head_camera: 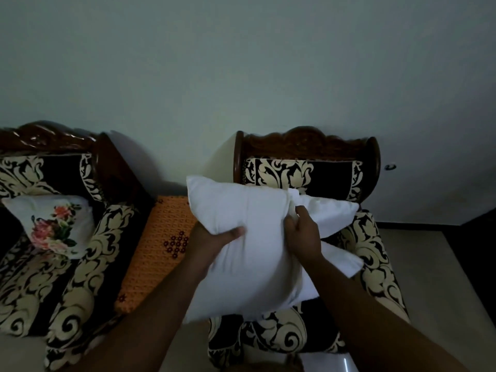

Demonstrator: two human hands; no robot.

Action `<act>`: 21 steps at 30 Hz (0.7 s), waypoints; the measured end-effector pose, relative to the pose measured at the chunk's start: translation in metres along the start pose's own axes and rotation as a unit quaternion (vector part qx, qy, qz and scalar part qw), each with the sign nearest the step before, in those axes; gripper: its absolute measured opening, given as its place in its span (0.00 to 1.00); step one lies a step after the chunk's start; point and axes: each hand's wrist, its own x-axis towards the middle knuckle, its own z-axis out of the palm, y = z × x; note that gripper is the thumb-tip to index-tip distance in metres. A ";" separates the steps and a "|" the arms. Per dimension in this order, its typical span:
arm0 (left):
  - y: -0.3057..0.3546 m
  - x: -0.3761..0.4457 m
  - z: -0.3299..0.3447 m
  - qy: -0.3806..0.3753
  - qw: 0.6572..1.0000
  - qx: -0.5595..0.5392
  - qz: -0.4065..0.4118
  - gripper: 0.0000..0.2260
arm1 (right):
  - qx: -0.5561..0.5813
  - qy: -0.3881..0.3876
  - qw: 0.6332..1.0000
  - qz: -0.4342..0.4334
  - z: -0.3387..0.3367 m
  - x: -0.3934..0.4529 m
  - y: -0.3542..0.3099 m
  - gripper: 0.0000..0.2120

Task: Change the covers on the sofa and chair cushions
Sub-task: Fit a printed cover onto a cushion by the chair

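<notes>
White cushion (249, 237) held above the chair (373, 253) seat, centre of view. Left hand (214, 241) grips its 9 o'clock edge, thumb on top. Right hand (303, 234) fingers (302, 210) pinch bunched white fabric at 3 o'clock. Floral cushion (53, 226) lies on the sofa (80, 264), 9 o'clock; orange crocheted mat (158, 248) between.

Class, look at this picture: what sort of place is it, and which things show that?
Probably a home sitting room: a carved wooden armchair and sofa in matching damask upholstery, and a floral cushion.
</notes>
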 end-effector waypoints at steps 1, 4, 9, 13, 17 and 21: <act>0.000 0.001 0.001 0.014 1.000 0.012 0.022 0.39 | 0.020 -0.002 1.000 0.014 -0.001 -0.001 0.002 0.09; 0.003 0.004 0.005 -0.010 0.998 0.043 0.051 0.35 | 0.061 0.004 0.995 0.084 -0.010 0.008 0.009 0.12; 0.009 0.008 0.017 -0.035 0.999 0.036 0.002 0.23 | 0.089 -0.045 0.977 0.189 -0.023 0.037 0.008 0.13; 0.013 0.007 0.024 -0.080 0.995 0.052 -0.014 0.28 | 0.133 -0.052 0.966 0.216 -0.034 0.050 0.012 0.15; 0.011 0.007 0.025 -0.144 0.985 0.084 -0.047 0.32 | 0.021 -0.030 0.995 0.096 -0.038 0.056 0.012 0.09; 0.017 0.006 0.032 -0.147 0.973 0.168 -0.049 0.35 | -0.035 0.006 0.999 0.027 -0.023 0.046 0.007 0.06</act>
